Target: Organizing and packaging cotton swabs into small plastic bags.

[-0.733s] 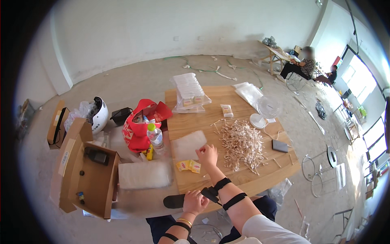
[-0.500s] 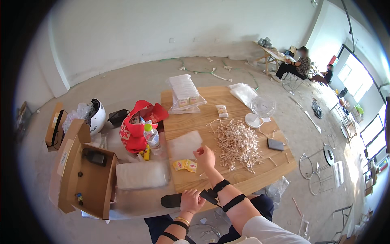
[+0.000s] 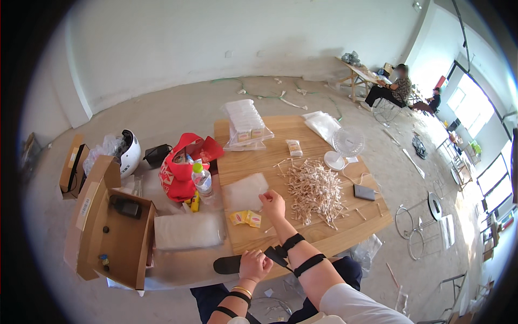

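My right hand (image 3: 273, 205) reaches over the wooden table, thumb and fingers pinched together at the right edge of a flat, translucent plastic bag (image 3: 245, 193). Whether the bag or something small is between the fingertips cannot be made out. Just below lie yellow-and-white cards (image 3: 245, 218), and to the right spreads a big loose heap of cotton swabs (image 3: 315, 191). At the table's near edge, my left hand (image 3: 254, 265) is curled closed beside a black strap-mounted piece (image 3: 276, 256) by my right forearm. What it grips is hidden. A dark, rounded flat piece (image 3: 227, 265) is left of that hand.
Filled clear bags (image 3: 245, 127), a small packet (image 3: 294, 148), a white fan (image 3: 345, 146) and a wired power bank (image 3: 364, 192) stand around the swabs. At left are a water bottle (image 3: 202, 181), red bag (image 3: 178, 175), stacked plastic bags (image 3: 189, 233) and open carton (image 3: 121, 237). Two people sit far right.
My right hand has shifted very slightly right and keeps its pinch by the bag's edge. My left hand stays curled in nearly the same place. The view has moved a little.
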### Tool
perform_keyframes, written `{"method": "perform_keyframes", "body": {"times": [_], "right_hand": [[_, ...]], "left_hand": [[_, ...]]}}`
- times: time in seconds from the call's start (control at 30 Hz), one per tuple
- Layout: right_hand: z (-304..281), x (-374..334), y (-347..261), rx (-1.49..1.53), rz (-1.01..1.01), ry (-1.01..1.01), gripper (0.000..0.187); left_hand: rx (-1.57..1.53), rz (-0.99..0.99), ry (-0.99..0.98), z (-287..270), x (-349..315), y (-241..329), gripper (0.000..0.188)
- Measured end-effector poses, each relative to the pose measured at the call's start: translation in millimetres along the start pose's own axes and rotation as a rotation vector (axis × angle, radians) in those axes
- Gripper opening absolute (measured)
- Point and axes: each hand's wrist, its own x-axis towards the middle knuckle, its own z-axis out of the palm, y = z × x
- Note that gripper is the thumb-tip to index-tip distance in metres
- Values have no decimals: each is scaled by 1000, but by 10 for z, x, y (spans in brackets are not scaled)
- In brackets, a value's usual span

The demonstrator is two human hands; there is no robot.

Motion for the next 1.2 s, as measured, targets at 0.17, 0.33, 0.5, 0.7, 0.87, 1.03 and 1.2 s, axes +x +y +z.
{"method": "perform_keyframes", "body": {"times": [0.17,0.33,0.5,0.7,0.87,1.03,1.2], "right_hand": [[-630,-180,-145,499,158,-135,21],[-1356,-748,-189,643,129,-190,17],[-1952,-1263,27,421,-55,-118,16],[-2059,-2127,-139,90,-251,-320,19],[-2058,-2552,-250,-58,-376,-419,19],[-2104,-2834,-310,-105,-487,-394,20],[-2148,-3014,-396,-6,-529,-372,22]], "left_hand": [[-73,-39,-32,-2,8,33,24],[1,6,-46,6,30,42,23],[-434,-254,-41,-270,30,616,22],[-541,-146,61,-696,-250,1179,18],[-553,-253,-161,-867,-585,1164,23],[-656,-283,-275,-1072,-779,1168,22],[-781,-362,-276,-1299,-890,1314,23]]}}
